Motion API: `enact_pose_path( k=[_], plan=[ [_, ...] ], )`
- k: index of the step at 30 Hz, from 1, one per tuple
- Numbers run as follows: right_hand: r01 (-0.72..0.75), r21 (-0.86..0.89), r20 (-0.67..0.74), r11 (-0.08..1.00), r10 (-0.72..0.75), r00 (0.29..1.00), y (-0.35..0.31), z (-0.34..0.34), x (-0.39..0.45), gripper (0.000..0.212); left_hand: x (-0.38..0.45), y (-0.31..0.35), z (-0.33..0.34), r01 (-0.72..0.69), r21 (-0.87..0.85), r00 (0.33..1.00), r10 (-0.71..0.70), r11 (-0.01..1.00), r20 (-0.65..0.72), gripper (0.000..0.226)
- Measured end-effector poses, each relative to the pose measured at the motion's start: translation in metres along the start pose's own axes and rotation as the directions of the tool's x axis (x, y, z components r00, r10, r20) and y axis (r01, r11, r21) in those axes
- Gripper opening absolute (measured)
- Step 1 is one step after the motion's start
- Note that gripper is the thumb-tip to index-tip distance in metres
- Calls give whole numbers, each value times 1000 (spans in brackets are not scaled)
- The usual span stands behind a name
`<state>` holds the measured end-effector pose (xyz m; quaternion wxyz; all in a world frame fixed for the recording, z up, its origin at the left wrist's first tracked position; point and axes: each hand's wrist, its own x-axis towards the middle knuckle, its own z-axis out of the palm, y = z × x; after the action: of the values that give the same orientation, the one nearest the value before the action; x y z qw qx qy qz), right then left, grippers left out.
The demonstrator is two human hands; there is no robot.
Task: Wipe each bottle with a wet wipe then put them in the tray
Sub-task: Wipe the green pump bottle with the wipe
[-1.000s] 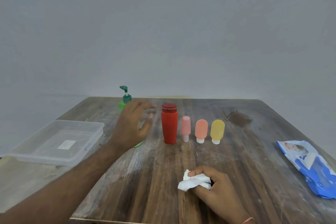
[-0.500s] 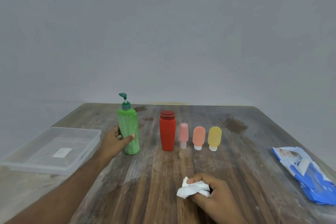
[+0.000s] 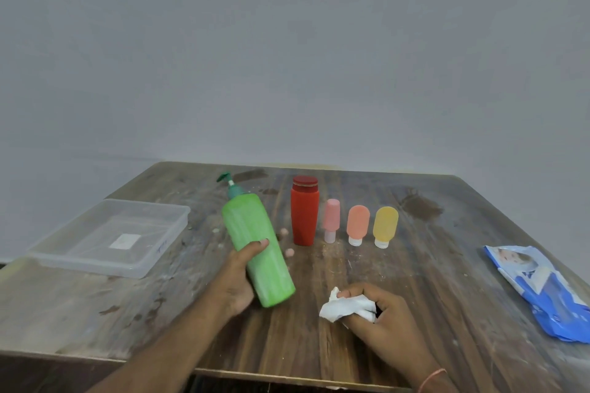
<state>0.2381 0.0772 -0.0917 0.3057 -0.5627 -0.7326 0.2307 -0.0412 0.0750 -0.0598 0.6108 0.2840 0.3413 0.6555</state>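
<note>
While our left hand (image 3: 238, 277) grips the tilted green pump bottle (image 3: 255, 249) above the tabletop (image 3: 415, 281), our right hand (image 3: 380, 313) clutches the wet wipe (image 3: 343, 308). No bottle lies in the tray (image 3: 108, 238); four bottles (image 3: 305, 210) stand untouched.

Wooden table (image 3: 415, 265), tray (image 3: 172, 233), bottles (image 3: 305, 210)
</note>
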Motion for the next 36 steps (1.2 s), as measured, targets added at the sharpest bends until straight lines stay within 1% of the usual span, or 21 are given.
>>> enact_pose_path(
  k=[1, 2, 3, 4, 5, 6, 7, 8, 9, 11, 12, 14, 19, 22, 25, 27, 29, 31, 32, 34, 36],
  plan=[
    [-6, -130, 11, 992, 7, 1000, 13, 1, 8, 28, -3, -7, 6, 23, -26, 1000, -23, 999, 20, 56],
    [-152, 190, -75, 970, 168, 983, 12, 2, -2, 6, -6, -13, 12, 52, -48, 999, -51, 997, 17, 61],
    [-26, 313, 125, 949, -14, 992, 6, -6, -22, 15, -6, -19, 17, 74, -58, 997, -74, 996, 0, 64],
    [77, 373, 124, 925, -132, 983, 5, 4, -18, 19, -7, -24, 22, 92, -55, 996, -93, 994, -11, 65],
    [141, 305, 67, 942, -169, 983, -8, -3, -12, 22, -5, -28, 26, 112, -34, 994, -112, 993, -15, 62],
    [166, 318, -17, 933, -169, 985, -12, -11, -15, 25, -5, -30, 30, 135, -9, 991, -135, 991, -10, 57],
    [215, 353, -45, 911, -213, 976, -10, -21, -21, 27, -3, -33, 32, 161, -2, 987, -161, 987, 2, 51],
    [238, 372, -95, 897, -218, 971, -16, -16, -17, 27, -2, -34, 35, 189, -19, 982, -189, 982, 18, 49],
    [250, 357, -107, 900, -227, 968, -14, -14, -18, 27, 0, -36, 35, 201, -58, 979, -199, 978, 32, 54],
    [205, 363, -92, 909, -184, 979, -17, -3, -14, 26, 8, -39, 34, 183, -145, 982, -175, 972, 66, 71],
    [191, 366, -112, 911, -161, 981, -17, -1, -13, 25, 11, -40, 35, 167, -173, 984, -154, 971, 86, 78],
    [232, 350, -141, 908, -194, 971, -15, -3, -13, 23, 19, -43, 36, 146, -211, 985, -123, 967, 117, 87],
    [229, 280, -135, 932, -198, 971, -16, 14, -3, 5, 32, -47, 42, 91, -247, 988, -57, 965, 141, 91],
    [276, 294, -147, 915, -242, 959, -19, 19, 1, 6, 36, -50, 40, 86, -263, 984, -41, 961, 171, 98],
    [323, 323, -139, 890, -293, 946, -18, 20, 2, 5, 36, -49, 36, 105, -197, 979, -66, 975, 192, 98],
    [321, 331, -116, 888, -299, 947, -13, 20, 2, 4, 37, -48, 33, 117, -163, 976, -84, 980, 200, 98],
    [290, 311, -123, 905, -265, 956, -10, 22, 3, 9, 39, -49, 33, 112, -157, 977, -80, 981, 197, 97],
    [291, 272, -158, 917, -256, 954, -10, 24, 6, 9, 40, -51, 32, 112, -171, 976, -75, 979, 205, 96],
    [312, 261, -166, 914, -276, 947, -11, 25, 7, 13, 40, -51, 32, 114, -179, 975, -76, 977, 210, 95],
    [400, 277, -166, 874, -367, 916, -14, 24, 6, 23, 42, -53, 30, 121, -176, 975, -83, 977, 208, 96],
    [435, 301, -141, 849, -412, 900, -15, 23, 4, 24, 42, -52, 29, 112, -157, 976, -79, 981, 204, 96]
  ],
)
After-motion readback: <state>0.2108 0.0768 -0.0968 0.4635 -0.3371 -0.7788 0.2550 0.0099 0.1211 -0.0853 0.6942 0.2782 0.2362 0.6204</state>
